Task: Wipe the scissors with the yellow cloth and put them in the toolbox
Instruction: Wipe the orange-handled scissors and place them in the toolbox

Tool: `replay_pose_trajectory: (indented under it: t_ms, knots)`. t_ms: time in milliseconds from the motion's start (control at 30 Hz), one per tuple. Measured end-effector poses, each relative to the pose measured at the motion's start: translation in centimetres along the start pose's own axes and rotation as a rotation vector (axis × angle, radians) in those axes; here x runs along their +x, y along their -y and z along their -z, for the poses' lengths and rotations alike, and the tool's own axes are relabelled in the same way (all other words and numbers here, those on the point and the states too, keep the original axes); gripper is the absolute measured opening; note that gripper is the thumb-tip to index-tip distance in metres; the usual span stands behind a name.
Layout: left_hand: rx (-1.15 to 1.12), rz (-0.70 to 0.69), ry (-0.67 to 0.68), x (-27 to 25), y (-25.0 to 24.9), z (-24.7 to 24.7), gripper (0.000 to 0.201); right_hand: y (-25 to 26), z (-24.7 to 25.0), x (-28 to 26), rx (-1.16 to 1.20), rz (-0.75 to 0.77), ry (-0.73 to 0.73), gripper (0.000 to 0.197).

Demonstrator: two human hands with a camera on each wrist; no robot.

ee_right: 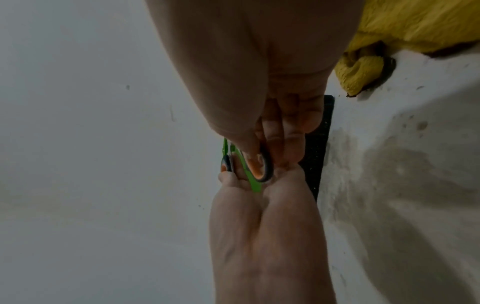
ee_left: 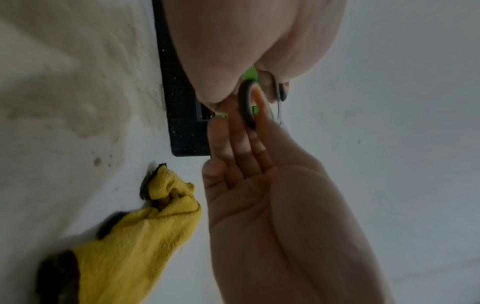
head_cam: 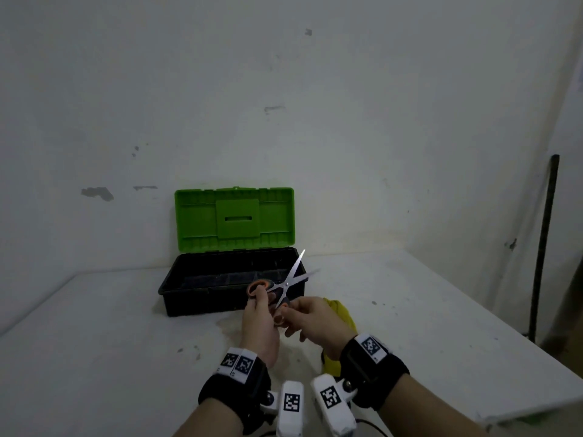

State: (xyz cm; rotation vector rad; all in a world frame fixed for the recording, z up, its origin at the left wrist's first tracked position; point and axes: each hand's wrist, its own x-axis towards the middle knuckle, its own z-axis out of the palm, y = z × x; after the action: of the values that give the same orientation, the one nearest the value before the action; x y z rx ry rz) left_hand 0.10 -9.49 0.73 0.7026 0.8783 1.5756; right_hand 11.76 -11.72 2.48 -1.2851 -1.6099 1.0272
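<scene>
The scissors [head_cam: 291, 276], with orange-and-black handles, are held above the table just in front of the toolbox, their blades spread apart and pointing up and to the right. My left hand [head_cam: 259, 305] grips the upper handle ring [ee_left: 246, 107], and my right hand [head_cam: 307, 315] pinches the lower handle ring [ee_right: 265, 167]. The yellow cloth [head_cam: 345, 313] lies crumpled on the table under my right wrist, and neither hand touches it; the cloth [ee_left: 145, 232] is also in the left wrist view. The black toolbox [head_cam: 205, 302] stands with its green lid [head_cam: 235, 219] raised.
The white, stained table [head_cam: 110, 342] meets a wall right behind the toolbox. Its right edge [head_cam: 533, 408] runs diagonally close to my right arm. A dark pole [head_cam: 544, 241] leans at the far right beyond the table.
</scene>
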Motion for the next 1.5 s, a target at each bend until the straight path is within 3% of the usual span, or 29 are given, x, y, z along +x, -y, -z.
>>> replay_pose_trajectory:
  t_ms: [167,433,533,700,867,1100,1200,1433,1500]
  knots:
    - [0.201,-0.087,0.025,0.9,-0.7,2.4,0.019,-0.2,1.6,0.4,-0.046,-0.062,-0.126,0.03]
    - [0.423,0.025,0.258,1.6,-2.9,3.9,0.016,0.4,2.0,1.3,-0.186,0.02,-0.305,0.037]
    - [0.414,0.02,0.245,1.7,-3.3,3.8,0.015,0.8,1.3,1.4,-0.199,0.036,-0.345,0.031]
    - [0.417,0.009,0.218,1.6,-2.8,4.1,0.01,0.4,-0.9,1.2,-0.214,0.08,-0.44,0.039]
    - [0.427,0.029,0.216,1.5,-2.7,4.8,0.009,0.4,-1.4,1.4,-0.285,0.105,-0.405,0.023]
    - [0.468,0.012,0.224,2.8,-5.2,4.1,0.012,2.1,-2.9,2.5,-0.454,0.129,-0.399,0.037]
    - [0.526,0.005,0.206,4.0,-6.1,4.3,0.015,2.9,-3.2,4.3,-0.506,0.122,-0.36,0.053]
    - [0.66,-0.06,0.25,8.0,-9.2,5.7,0.022,4.9,-4.1,9.8,-0.498,0.002,-0.326,0.045]
    - [0.682,-0.087,0.209,10.3,-10.4,7.0,0.023,5.3,-4.3,11.8,-0.532,-0.043,-0.312,0.045]
